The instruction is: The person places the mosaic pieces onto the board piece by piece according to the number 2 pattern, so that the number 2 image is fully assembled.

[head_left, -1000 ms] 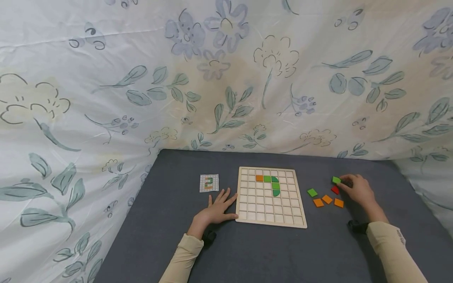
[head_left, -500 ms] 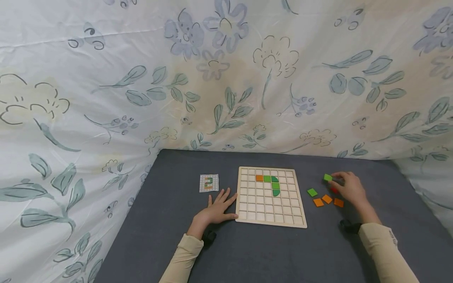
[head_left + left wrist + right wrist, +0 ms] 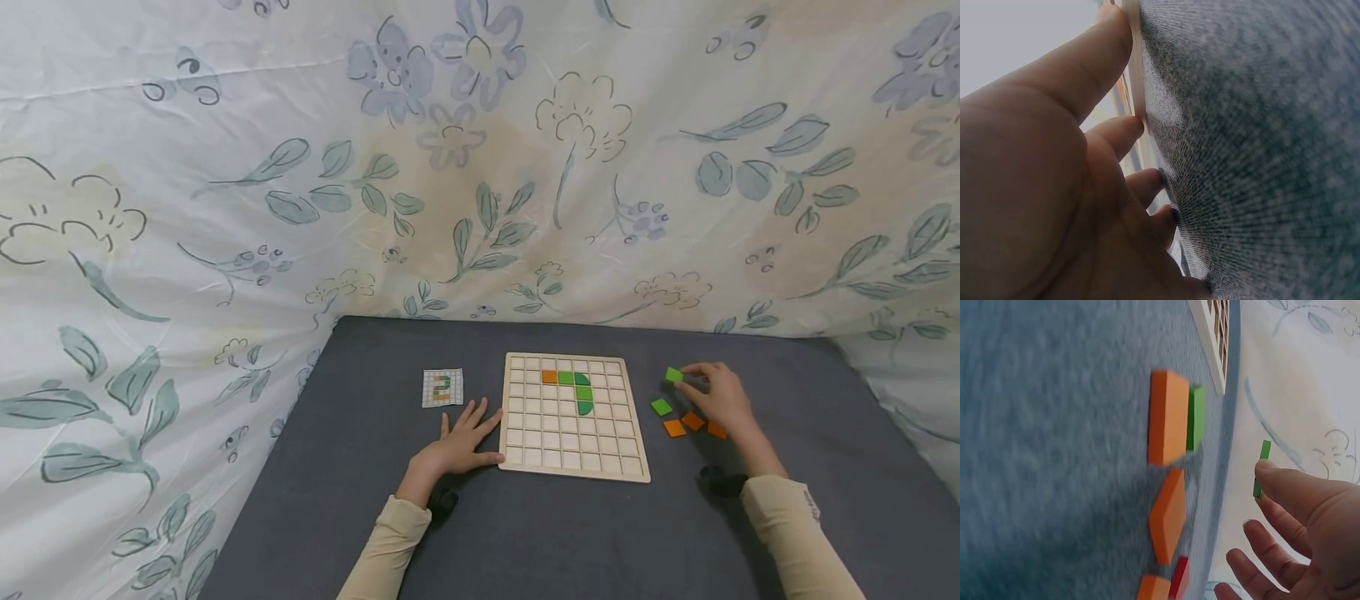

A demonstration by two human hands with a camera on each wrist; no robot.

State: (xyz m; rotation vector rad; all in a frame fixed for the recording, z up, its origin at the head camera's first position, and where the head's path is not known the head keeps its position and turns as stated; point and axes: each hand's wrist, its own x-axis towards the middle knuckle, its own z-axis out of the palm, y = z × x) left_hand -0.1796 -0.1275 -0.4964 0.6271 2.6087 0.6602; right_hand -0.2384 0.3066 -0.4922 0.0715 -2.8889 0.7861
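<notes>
A green square tile (image 3: 673, 375) is pinched between the thumb and index finger of my right hand (image 3: 722, 395), raised off the table. In the right wrist view the same tile (image 3: 1262, 467) appears edge-on. My left hand (image 3: 454, 448) lies spread on the table, its thumb and index fingertips touching the left edge of a wooden grid board (image 3: 551, 460). On the board sit an orange square tile (image 3: 550, 377), green square tiles (image 3: 584, 394) and green rounded tiles (image 3: 586, 408). In the left wrist view the fingers (image 3: 1100, 47) meet the board's edge (image 3: 1136, 81).
A loose green tile (image 3: 661, 407) and several orange tiles (image 3: 674, 427) lie right of the board. A red tile (image 3: 1179, 578) shows in the right wrist view. A small pattern card (image 3: 442, 388) lies left of the board. Floral cloth (image 3: 480, 167) hangs behind the dark table.
My right hand has moved left with the green tile, lifting it away from beside the red tile, which my hand now hides in the head view. The left hand has stayed in place.
</notes>
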